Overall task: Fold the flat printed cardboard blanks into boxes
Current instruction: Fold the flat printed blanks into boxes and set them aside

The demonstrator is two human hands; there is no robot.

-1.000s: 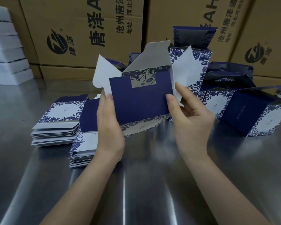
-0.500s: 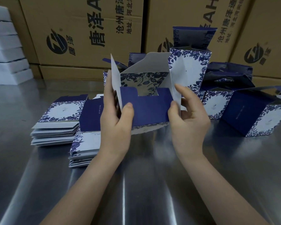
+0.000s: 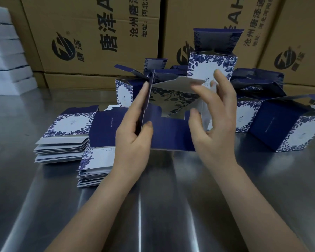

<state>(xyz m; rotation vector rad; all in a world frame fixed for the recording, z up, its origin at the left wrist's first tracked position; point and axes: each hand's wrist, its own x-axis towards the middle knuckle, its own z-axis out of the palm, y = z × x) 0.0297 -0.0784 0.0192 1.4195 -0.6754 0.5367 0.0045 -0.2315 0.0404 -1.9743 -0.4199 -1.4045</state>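
Navy-and-white printed cardboard blank (image 3: 169,131), half-raised into a box, is held above the steel table (image 3: 153,206). The left hand (image 3: 135,135) pinches its left side flap between thumb and fingers; the right hand (image 3: 213,113) has spread fingers pressing the right wall, clamping nothing. Its open end tilts toward the person, long axis running left to right. Judging by the standing flaps, the bottom is being closed; next comes tucking them inward. Flat blanks (image 3: 62,140) lie stacked left, finished boxes (image 3: 280,128) right.

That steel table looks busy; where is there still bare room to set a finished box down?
The table is bare in front, between the forearms, and left of the flat blanks. Behind the half-folded box and to the right, folded boxes crowd it.
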